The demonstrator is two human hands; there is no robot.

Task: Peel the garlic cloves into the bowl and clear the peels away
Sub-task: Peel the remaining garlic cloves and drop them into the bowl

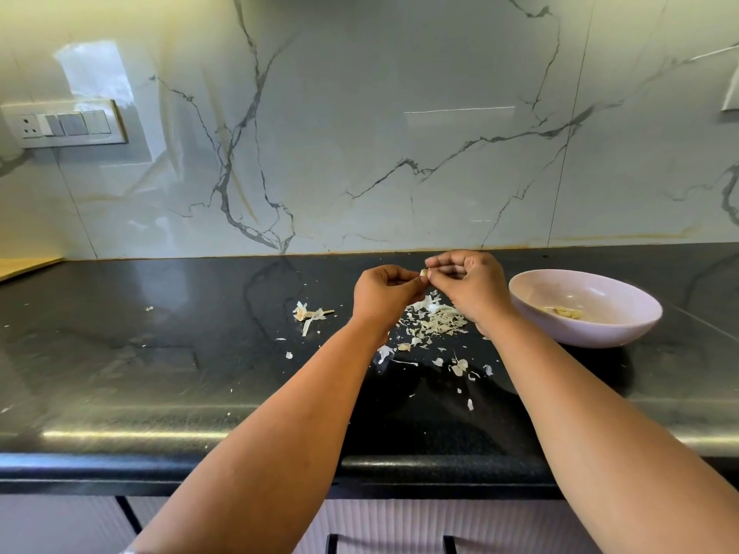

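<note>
Together, 2 hands (424, 289) around clove (424, 271)

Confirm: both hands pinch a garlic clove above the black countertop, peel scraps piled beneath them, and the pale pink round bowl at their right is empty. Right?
Not quite: the pale pink round bowl is not empty; the head view shows a few peeled cloves in it. The rest holds: left hand and right hand pinch a garlic clove above the black countertop, peel scraps beneath.
</note>
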